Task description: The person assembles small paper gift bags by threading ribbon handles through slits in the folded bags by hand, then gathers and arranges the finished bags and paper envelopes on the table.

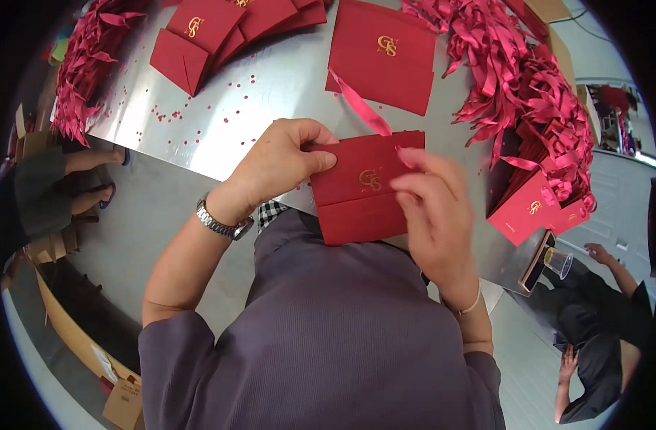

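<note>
bag (357, 218) in left hand (279, 161); right hand (441, 215) near pink ribbon (361, 106).

So it's one head-worn fisheye, the left of a pair, aimed steeply down past the wearer's chest (349, 330) at the hands (281, 161), pretty close in, with the table (285, 86) spreading out on the far side.
</note>
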`<act>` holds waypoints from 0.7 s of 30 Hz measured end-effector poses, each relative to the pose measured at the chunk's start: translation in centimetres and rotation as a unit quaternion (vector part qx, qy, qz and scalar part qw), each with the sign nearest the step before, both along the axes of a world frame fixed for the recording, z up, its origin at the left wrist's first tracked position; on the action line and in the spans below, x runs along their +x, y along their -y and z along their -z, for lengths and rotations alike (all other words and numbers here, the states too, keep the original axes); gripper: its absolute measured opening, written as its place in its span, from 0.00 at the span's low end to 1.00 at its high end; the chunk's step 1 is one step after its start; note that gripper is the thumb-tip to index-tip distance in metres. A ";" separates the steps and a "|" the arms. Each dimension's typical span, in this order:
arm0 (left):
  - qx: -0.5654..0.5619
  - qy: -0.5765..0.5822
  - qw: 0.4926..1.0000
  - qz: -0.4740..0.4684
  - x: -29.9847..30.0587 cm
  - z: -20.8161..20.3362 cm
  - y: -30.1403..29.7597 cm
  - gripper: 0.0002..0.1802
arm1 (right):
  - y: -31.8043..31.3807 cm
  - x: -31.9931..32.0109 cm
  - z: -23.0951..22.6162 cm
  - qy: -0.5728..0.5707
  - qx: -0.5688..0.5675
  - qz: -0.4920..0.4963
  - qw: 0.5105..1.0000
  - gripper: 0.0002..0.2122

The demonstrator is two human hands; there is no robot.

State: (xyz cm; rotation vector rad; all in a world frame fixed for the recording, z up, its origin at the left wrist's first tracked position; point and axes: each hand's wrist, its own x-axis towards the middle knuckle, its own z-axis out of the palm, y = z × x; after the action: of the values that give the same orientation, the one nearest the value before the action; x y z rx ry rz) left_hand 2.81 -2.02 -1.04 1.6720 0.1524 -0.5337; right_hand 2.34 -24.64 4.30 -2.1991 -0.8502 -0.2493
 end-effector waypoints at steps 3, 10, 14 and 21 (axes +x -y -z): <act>0.015 -0.048 0.999 0.011 0.2 -0.7 0.0 0.07 | -1.2 0.0 2.2 -0.212 0.039 -0.013 0.976 0.05; 0.009 -0.012 1.000 -0.006 -0.3 -0.6 0.2 0.07 | -3.2 0.2 4.3 -0.174 0.013 0.053 0.983 0.04; -0.003 -0.008 1.000 -0.028 -0.6 -0.3 0.2 0.07 | -4.1 0.6 4.0 -0.155 -0.057 0.055 0.985 0.03; 0.015 0.010 1.000 -0.018 -0.8 -0.1 0.1 0.07 | -4.8 1.6 4.6 -0.155 -0.076 0.054 0.983 0.04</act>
State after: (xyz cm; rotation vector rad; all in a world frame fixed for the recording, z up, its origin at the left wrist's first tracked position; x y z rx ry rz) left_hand 1.98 -2.14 -0.98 1.6992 0.1768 -0.4890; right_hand 3.93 -19.83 -0.27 -2.3489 -0.5944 0.1102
